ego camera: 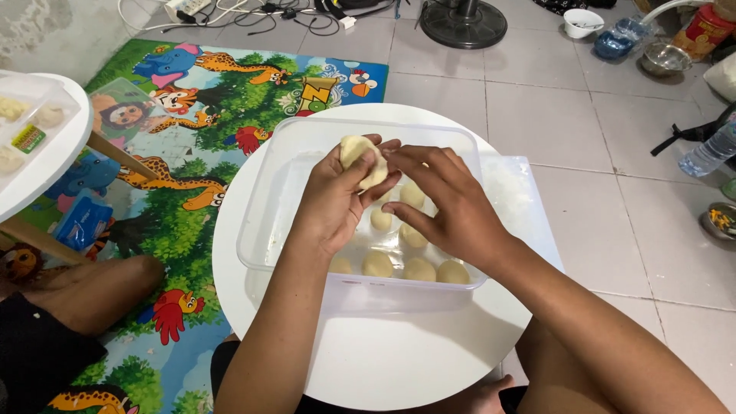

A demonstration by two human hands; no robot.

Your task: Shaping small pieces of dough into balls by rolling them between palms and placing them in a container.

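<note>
Left hand (335,201) cups pale flattened dough piece (360,157); right hand (445,203) fingers pinch its edge, above clear rectangular plastic tub (295,153) of dough balls (418,269) on round white worktop (399,353).

Dough balls (418,268) in tub (264,230) on round table (399,360)

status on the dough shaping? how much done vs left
Done: several shaped dough balls sit in rows inside the clear plastic container on the round white table. In hand: the left hand cups a flattened dough piece while the right hand works its edge with the fingertips. Left: about half of the container floor is bare; no supply of unshaped dough can be made out, so the remaining count cannot be told.
</note>
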